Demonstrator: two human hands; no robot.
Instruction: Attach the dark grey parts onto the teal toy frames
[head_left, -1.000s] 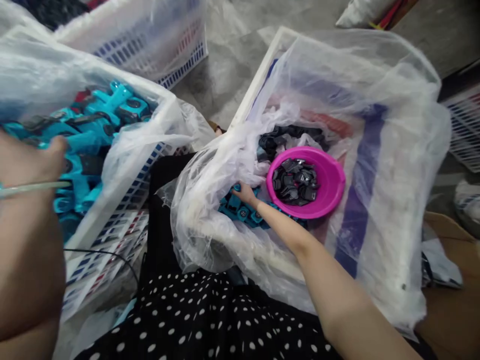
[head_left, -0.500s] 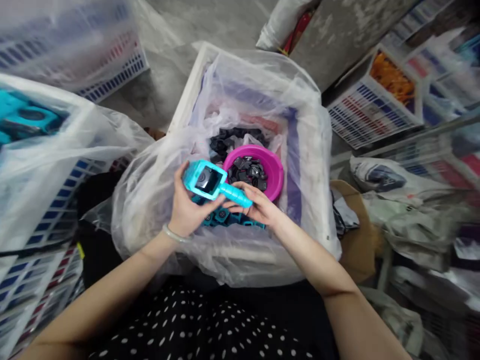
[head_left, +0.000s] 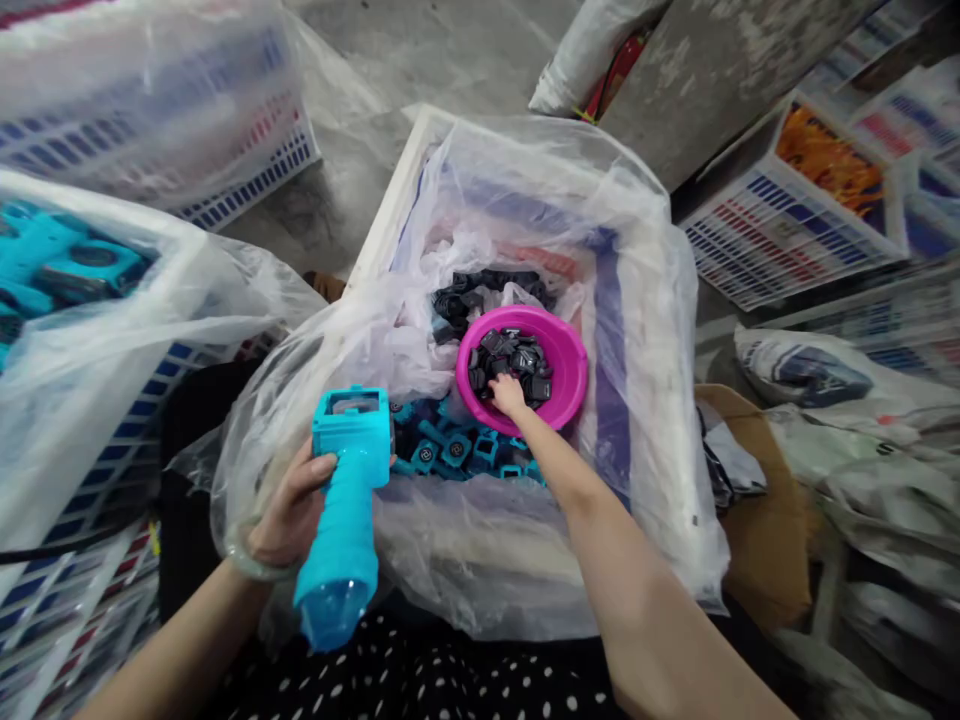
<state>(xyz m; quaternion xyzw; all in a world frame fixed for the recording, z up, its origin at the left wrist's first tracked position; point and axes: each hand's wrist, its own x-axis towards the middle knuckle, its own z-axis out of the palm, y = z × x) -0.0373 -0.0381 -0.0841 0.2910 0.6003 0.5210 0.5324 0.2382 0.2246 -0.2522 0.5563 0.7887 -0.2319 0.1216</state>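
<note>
My left hand (head_left: 292,505) is wrapped round a turquoise plastic housing (head_left: 345,500), its square open head up and its ribbed handle pointing down toward my lap. Inside the magenta bowl (head_left: 574,372), my right hand (head_left: 508,394) reaches among small black parts (head_left: 517,352); its fingertips are pinched on them, and what they hold is too small to name. The bowl rests in a plastic-lined crate (head_left: 645,400). Below the bowl lie several turquoise housings (head_left: 454,450); dark parts (head_left: 491,290) lie behind it.
A crate at the left (head_left: 172,250) holds more turquoise housings. Another basket (head_left: 787,235) with orange pieces stands at the right. White bags (head_left: 832,370) and brown cardboard (head_left: 757,520) lie beside the lined crate. Clear plastic film hangs over the crate's edges.
My right hand has let go of the turquoise housing and moved into the magenta bowl. My left hand has drawn the housing down and left, turning its handle downward. The view has shifted slightly.
</note>
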